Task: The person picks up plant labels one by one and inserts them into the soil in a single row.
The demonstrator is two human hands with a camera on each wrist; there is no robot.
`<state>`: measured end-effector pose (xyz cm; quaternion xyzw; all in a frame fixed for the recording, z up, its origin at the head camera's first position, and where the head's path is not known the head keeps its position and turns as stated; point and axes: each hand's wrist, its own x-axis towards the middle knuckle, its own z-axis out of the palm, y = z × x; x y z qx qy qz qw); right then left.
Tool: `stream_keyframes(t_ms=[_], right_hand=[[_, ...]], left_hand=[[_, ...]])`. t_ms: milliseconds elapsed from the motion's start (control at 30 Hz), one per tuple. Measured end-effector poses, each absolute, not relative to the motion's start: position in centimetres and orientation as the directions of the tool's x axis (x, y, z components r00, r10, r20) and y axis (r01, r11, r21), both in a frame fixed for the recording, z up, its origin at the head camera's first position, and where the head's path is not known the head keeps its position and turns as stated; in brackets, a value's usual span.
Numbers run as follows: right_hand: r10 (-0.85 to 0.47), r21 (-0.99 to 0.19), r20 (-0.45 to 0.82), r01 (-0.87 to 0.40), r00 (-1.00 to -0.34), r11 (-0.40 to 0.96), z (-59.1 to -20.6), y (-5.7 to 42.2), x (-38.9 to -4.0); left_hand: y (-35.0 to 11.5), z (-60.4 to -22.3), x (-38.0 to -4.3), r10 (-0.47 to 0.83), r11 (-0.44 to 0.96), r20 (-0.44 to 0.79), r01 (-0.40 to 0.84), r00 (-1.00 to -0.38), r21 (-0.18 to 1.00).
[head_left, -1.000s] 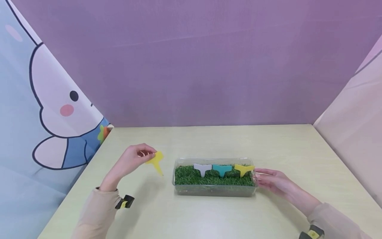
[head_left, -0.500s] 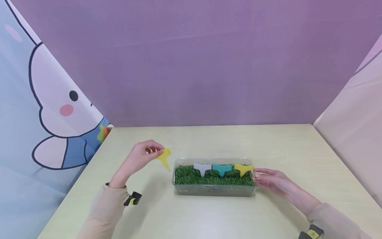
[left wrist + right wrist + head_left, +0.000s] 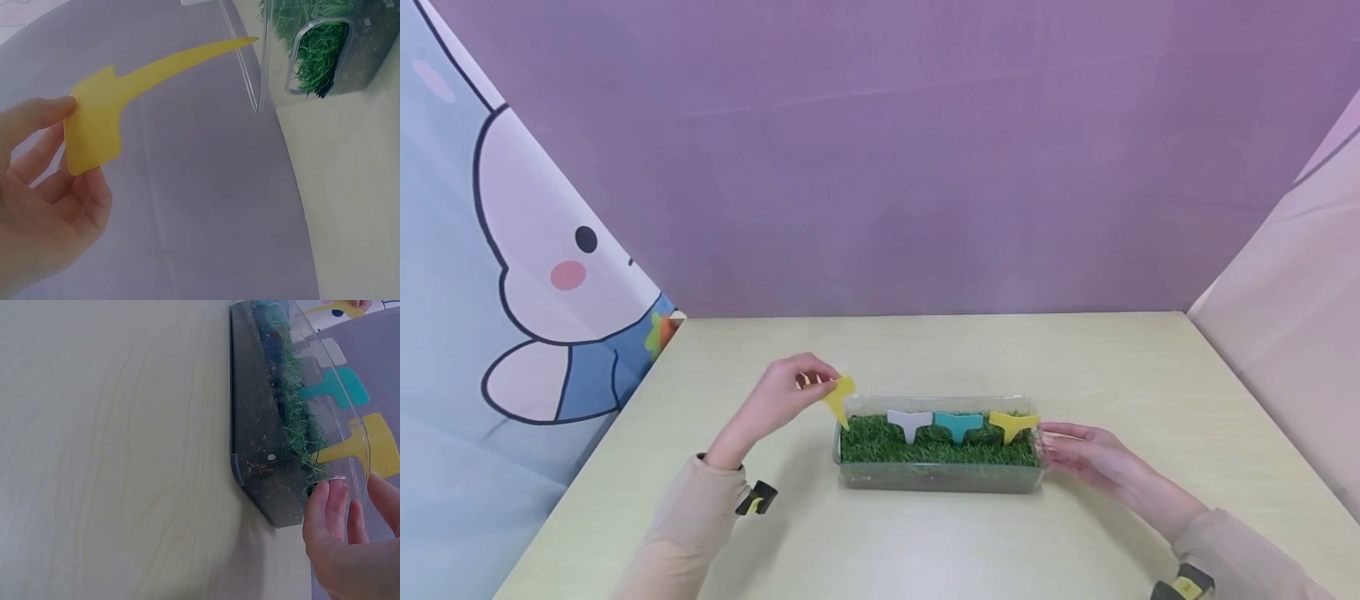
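Note:
My left hand [image 3: 786, 396] pinches a yellow T-type plant label [image 3: 97, 122] by its broad head, between thumb and fingers. Its pointed stem is directed down at the left end of a clear plastic box [image 3: 940, 478]; whether the tip touches anything cannot be told. Green grass [image 3: 887, 450] grows over dark soil [image 3: 253, 406] in the box. A white label [image 3: 910, 423], a teal label [image 3: 958, 425] and another yellow label [image 3: 1013, 423] stand upright in a row in the grass. My right hand [image 3: 1093, 458] holds the box's right end, its fingertips by the end cutout and its thumb at the rim.
The box stands on a pale wooden table [image 3: 925, 550]. A purple cloth [image 3: 925, 167] rises behind the table, with a cartoon-printed cloth [image 3: 550, 250] along the left and a pale cloth [image 3: 1285, 317] on the right.
My left hand has moved right with the yellow plant label, from beside the box to its left end. The right hand and the box have stayed still.

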<state>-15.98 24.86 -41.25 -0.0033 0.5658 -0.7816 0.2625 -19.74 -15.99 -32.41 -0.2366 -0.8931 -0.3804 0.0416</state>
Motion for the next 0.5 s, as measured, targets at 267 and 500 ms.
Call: stream_keyframes(t_ms=[267,500], right_hand=[[-0.421,-0.88,-0.284,0.409,-0.861,-0.243,-41.3,24.8,-16.0],[-0.415,-0.886,-0.282,0.4,-0.865,-0.233,-41.3,24.8,-16.0]], left_hand=[[-15.0,-33.0,-20.0,0.411,0.613,0.245,0.465,-0.878,0.639],[-14.4,-33.5,-20.2,0.418,0.618,0.231,0.461,-0.879,0.637]])
